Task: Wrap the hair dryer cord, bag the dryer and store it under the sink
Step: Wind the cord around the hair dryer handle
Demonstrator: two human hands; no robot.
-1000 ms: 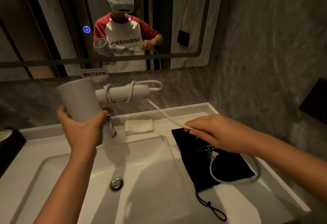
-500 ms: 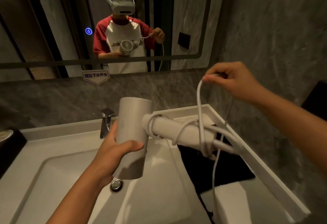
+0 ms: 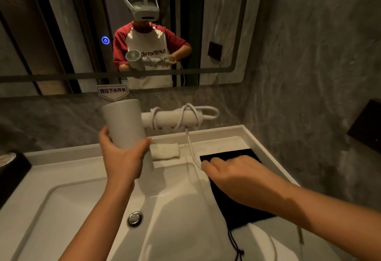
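Observation:
My left hand (image 3: 121, 157) grips the barrel of the white hair dryer (image 3: 125, 124) above the back of the sink. Its handle (image 3: 175, 118) points right, with a few turns of white cord (image 3: 190, 145) wound around it. The cord drops from the handle down to my right hand (image 3: 233, 176), which pinches it just above the black drawstring bag (image 3: 241, 213). The bag lies flat on the right side of the counter, partly hidden by my right arm. More cord trails loose near the front right.
The white sink basin (image 3: 61, 209) with a metal drain (image 3: 135, 218) fills the foreground. A folded white cloth (image 3: 165, 151) lies on the back ledge. A mirror (image 3: 222, 23) hangs above, a dark box (image 3: 12, 170) sits at left, and a grey stone wall (image 3: 309, 75) is close on the right.
The dryer went back up and left toward the mirror. My right hand came down from the raised position to the bag, laying another turn of cord on the handle.

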